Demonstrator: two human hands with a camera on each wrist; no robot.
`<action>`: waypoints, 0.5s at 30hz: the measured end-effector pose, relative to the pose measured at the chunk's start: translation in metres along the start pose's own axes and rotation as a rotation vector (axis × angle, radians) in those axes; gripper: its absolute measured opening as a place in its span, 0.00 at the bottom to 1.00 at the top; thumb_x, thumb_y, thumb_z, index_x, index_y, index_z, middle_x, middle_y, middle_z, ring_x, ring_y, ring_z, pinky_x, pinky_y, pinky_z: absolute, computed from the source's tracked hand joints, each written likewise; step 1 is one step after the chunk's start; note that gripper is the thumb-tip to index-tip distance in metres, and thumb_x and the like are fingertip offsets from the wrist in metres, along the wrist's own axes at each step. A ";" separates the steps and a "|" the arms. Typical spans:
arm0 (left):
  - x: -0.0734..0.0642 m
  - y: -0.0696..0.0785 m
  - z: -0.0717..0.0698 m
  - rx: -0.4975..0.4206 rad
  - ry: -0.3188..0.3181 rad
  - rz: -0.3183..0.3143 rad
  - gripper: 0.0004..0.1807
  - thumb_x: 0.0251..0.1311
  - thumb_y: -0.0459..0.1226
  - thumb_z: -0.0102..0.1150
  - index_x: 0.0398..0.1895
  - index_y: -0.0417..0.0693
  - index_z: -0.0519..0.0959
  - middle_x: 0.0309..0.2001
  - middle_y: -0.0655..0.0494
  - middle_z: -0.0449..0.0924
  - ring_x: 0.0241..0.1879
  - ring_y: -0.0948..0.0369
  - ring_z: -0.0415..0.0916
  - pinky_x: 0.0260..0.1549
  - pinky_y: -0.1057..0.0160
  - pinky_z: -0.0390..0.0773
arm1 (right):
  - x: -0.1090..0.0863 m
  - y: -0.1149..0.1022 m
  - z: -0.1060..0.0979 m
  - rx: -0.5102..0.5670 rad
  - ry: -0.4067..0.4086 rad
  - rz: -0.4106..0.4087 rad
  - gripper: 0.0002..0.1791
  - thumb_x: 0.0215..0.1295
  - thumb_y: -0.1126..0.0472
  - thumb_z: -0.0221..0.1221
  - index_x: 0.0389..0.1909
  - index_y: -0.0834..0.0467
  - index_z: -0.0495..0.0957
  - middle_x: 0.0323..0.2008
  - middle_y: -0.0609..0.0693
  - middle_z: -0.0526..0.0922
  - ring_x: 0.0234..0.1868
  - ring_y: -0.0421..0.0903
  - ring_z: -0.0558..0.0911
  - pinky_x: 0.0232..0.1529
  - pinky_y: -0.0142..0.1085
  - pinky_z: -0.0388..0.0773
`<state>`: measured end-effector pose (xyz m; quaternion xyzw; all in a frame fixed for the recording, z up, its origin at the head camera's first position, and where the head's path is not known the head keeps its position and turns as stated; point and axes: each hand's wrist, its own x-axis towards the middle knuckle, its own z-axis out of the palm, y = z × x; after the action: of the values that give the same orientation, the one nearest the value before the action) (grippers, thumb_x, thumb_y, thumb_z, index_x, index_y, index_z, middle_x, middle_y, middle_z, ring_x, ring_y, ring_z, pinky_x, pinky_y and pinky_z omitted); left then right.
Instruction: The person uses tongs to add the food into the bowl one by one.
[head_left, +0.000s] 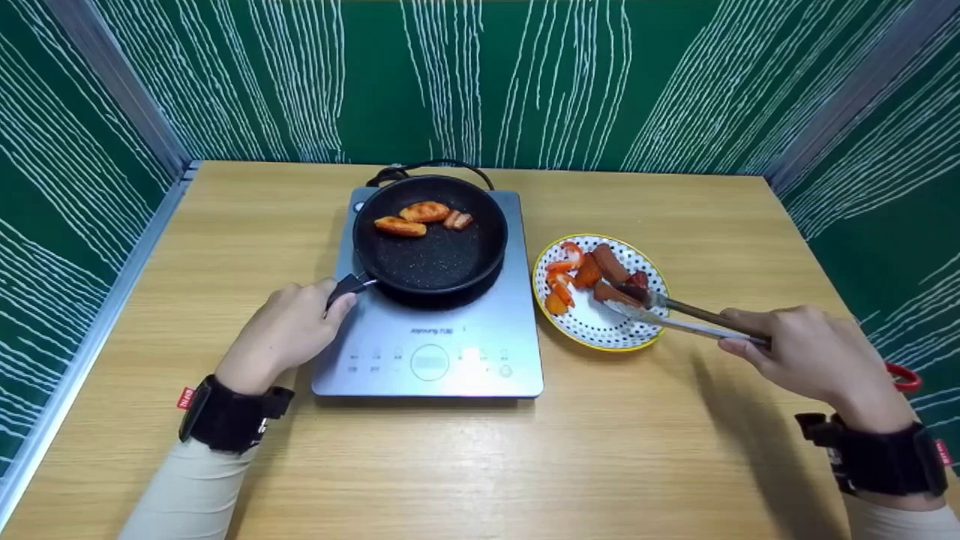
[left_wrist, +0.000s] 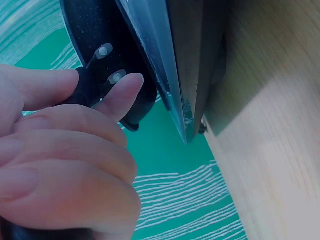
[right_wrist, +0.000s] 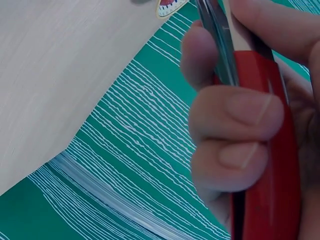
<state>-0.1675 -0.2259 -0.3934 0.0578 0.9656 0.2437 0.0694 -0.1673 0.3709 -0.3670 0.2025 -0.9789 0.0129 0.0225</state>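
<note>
My left hand (head_left: 289, 326) grips the black handle (head_left: 346, 289) of a frying pan (head_left: 431, 262) on the hob. Two browned oblong pieces (head_left: 424, 212) and a small piece of meat (head_left: 457, 220) lie in the pan. In my right hand (head_left: 817, 360) I hold metal tongs (head_left: 709, 328), fingers curled round their red handle (right_wrist: 270, 200) in the right wrist view. The tong tips reach over a dotted plate (head_left: 600, 341) and overlap a sausage piece (head_left: 615, 294) there. Another sausage piece (head_left: 610, 262) and orange-red pieces (head_left: 559, 283) share the plate.
Under the pan is a silver induction hob (head_left: 375, 379), its black cable (head_left: 450, 162) running behind it. The wooden table (head_left: 480, 465) is walled at the back and sides by green panels (head_left: 660, 90) with white lines. The plate stands close to the hob's right edge.
</note>
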 end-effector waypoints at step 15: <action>-0.001 0.001 0.000 -0.037 -0.020 -0.021 0.18 0.84 0.51 0.46 0.46 0.46 0.75 0.27 0.52 0.64 0.25 0.54 0.69 0.24 0.58 0.66 | 0.033 -0.053 -0.031 0.042 0.259 -0.132 0.23 0.67 0.50 0.74 0.59 0.54 0.87 0.23 0.45 0.79 0.17 0.37 0.65 0.16 0.32 0.58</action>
<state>-0.1666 -0.2250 -0.3923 0.0486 0.9608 0.2602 0.0825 -0.1756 0.3100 -0.3339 0.2637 -0.9519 0.0581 0.1451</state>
